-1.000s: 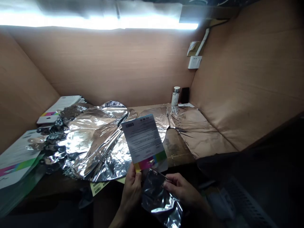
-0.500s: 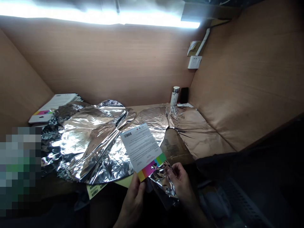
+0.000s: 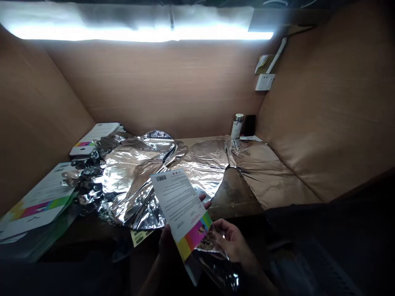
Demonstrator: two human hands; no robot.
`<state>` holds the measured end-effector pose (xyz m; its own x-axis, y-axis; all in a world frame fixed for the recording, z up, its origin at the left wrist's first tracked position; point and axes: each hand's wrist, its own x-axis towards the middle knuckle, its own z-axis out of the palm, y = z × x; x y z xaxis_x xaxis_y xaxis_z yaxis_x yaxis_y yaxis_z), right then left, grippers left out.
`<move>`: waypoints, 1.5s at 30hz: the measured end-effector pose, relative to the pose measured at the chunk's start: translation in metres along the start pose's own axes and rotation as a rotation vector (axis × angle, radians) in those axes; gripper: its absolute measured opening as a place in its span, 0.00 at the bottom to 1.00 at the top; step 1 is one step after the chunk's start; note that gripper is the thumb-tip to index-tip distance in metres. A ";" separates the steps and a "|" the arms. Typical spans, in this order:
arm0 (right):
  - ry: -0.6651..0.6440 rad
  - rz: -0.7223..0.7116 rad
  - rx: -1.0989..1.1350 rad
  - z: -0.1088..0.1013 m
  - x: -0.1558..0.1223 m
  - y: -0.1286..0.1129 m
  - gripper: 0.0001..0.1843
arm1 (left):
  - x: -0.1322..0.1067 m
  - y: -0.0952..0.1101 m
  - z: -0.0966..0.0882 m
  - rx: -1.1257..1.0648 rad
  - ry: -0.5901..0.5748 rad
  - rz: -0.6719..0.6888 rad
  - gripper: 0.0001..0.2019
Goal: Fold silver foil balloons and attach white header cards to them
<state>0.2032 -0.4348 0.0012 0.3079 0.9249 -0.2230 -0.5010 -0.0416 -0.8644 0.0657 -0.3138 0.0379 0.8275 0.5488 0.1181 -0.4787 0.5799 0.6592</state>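
Observation:
My left hand (image 3: 168,242) sits mostly behind a printed white card (image 3: 179,209), gripping it, with fingertips showing past its far edge. The card has a barcode, small text and a rainbow stripe at its lower end. My right hand (image 3: 230,240) is shut on a crumpled silver foil pouch (image 3: 216,265), which hangs just below the card's striped end. Beyond both hands, a large wrinkled sheet of silver foil (image 3: 132,181) lies on the desk (image 3: 234,197).
Foil (image 3: 265,176) also covers the desk's right side. Printed boxes (image 3: 40,205) lie at left, and a small bottle (image 3: 237,126) and black object (image 3: 249,124) stand at the back. Wooden panels enclose the desk, with a wall socket (image 3: 264,82) at upper right.
The card has tilted steeper and its striped end has dropped lower. My left hand has slipped behind it. The view has swung, shifting the desk scene rightward and bringing the left boxes back.

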 end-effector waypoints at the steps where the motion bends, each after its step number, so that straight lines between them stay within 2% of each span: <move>1: 0.047 -0.019 0.003 0.003 0.003 0.002 0.26 | 0.003 -0.003 0.000 -0.049 -0.033 0.026 0.52; 5: 0.214 -0.150 -0.060 0.013 0.013 0.005 0.26 | 0.009 -0.018 -0.005 -0.118 -0.076 0.105 0.47; 8: 0.253 -0.278 -0.167 0.018 0.008 -0.002 0.21 | 0.014 -0.019 -0.010 -0.224 -0.052 0.141 0.46; 10: 0.194 -0.458 -0.376 0.018 -0.001 -0.010 0.24 | 0.018 -0.014 -0.011 -0.288 -0.016 0.140 0.45; 12: 0.051 -0.731 -0.772 0.017 -0.010 -0.018 0.31 | 0.021 -0.007 -0.011 -0.334 0.008 0.139 0.44; 14: -0.112 -1.001 -1.203 0.018 -0.014 -0.022 0.31 | 0.023 -0.006 -0.010 -0.369 0.003 0.140 0.45; 15: -0.166 -1.098 -1.363 0.019 -0.013 -0.022 0.29 | 0.024 -0.008 -0.009 -0.384 -0.004 0.139 0.45; 17: -0.184 -1.185 -1.526 0.025 -0.007 -0.022 0.27 | 0.025 -0.016 -0.006 -0.402 -0.010 0.132 0.43; 21: -0.075 -1.139 -1.540 0.033 0.001 -0.021 0.22 | 0.026 -0.028 -0.005 -0.430 0.033 0.068 0.42; 23: -0.061 -1.176 -1.572 0.031 -0.001 -0.015 0.24 | 0.028 -0.022 -0.005 -0.432 0.029 0.041 0.44; 25: -0.033 -1.249 -1.622 0.029 -0.006 -0.006 0.27 | 0.031 -0.012 -0.005 -0.423 -0.023 0.045 0.46; 27: 0.011 -1.272 -1.660 0.029 -0.010 0.003 0.34 | 0.033 -0.007 -0.002 -0.407 -0.077 0.057 0.46; 29: 0.010 -1.132 -1.692 0.033 -0.010 0.005 0.44 | 0.034 -0.012 0.004 -0.381 -0.078 0.027 0.44; 30: -0.012 -1.003 -1.702 0.036 -0.009 0.001 0.45 | 0.034 -0.018 0.007 -0.359 -0.058 -0.005 0.43; 32: -0.081 -0.706 -1.701 0.041 -0.005 -0.012 0.41 | 0.032 -0.032 0.010 -0.292 0.004 -0.090 0.43; 34: -0.137 -0.472 -1.688 0.041 -0.002 -0.027 0.36 | 0.031 -0.042 0.010 -0.165 0.106 -0.133 0.44; 35: -0.146 -0.396 -1.687 0.039 0.000 -0.032 0.35 | 0.031 -0.043 0.007 -0.050 0.188 -0.108 0.43; 36: -0.140 -0.345 -1.689 0.035 0.003 -0.035 0.35 | 0.034 -0.041 0.003 0.113 0.292 -0.046 0.42; 38: -0.133 -0.299 -1.698 0.024 0.009 -0.033 0.34 | 0.046 -0.030 -0.007 0.583 0.489 0.171 0.38; 39: -0.146 -0.297 -1.704 0.019 0.014 -0.028 0.33 | 0.055 -0.024 -0.014 0.856 0.527 0.270 0.36; 40: -0.170 -0.306 -1.713 0.014 0.019 -0.022 0.31 | 0.066 -0.018 -0.020 1.131 0.498 0.326 0.33; 42: -0.214 -0.336 -1.738 0.007 0.028 -0.007 0.25 | 0.089 -0.013 -0.032 1.635 0.252 0.279 0.28; 44: -0.177 -0.404 -1.769 0.002 0.029 0.008 0.22 | 0.108 -0.017 -0.042 1.935 -0.014 0.139 0.26; 45: -0.139 -0.462 -1.782 0.000 0.025 0.014 0.24 | 0.114 -0.022 -0.046 2.005 -0.085 0.093 0.27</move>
<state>0.2039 -0.4125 -0.0166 0.0483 0.9942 0.0960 0.9672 -0.0226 -0.2530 0.1575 -0.2364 0.0029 0.8621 0.4727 0.1829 0.3819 -0.8430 0.3788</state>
